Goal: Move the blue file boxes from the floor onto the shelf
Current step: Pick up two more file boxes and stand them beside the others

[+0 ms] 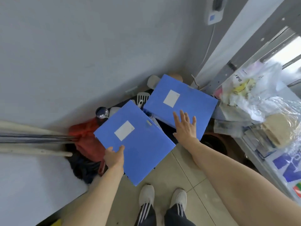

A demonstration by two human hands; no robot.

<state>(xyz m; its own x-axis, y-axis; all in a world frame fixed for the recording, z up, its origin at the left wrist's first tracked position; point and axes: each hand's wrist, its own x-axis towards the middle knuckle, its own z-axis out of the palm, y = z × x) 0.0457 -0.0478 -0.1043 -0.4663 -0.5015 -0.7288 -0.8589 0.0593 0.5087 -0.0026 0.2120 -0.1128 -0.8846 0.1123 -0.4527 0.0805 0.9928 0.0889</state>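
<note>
Two blue file boxes with white labels are in view. The nearer blue file box [138,144] is lifted off the floor, tilted, and my left hand [114,156] grips its lower left edge. The farther blue file box [180,101] rests on clutter in the corner by the wall. My right hand [185,126] hovers over its near edge with fingers spread, holding nothing; I cannot tell whether it touches the box. The shelf [267,154] stands at the right.
Red cloth [84,136], dark fabric, a metal ladle [101,112] and a white spatula [142,97] lie in the corner under the boxes. Plastic bags [250,92] and papers fill the shelf at right. A white surface [32,180] and wooden poles are at left. My shoes [162,195] stand on tiled floor.
</note>
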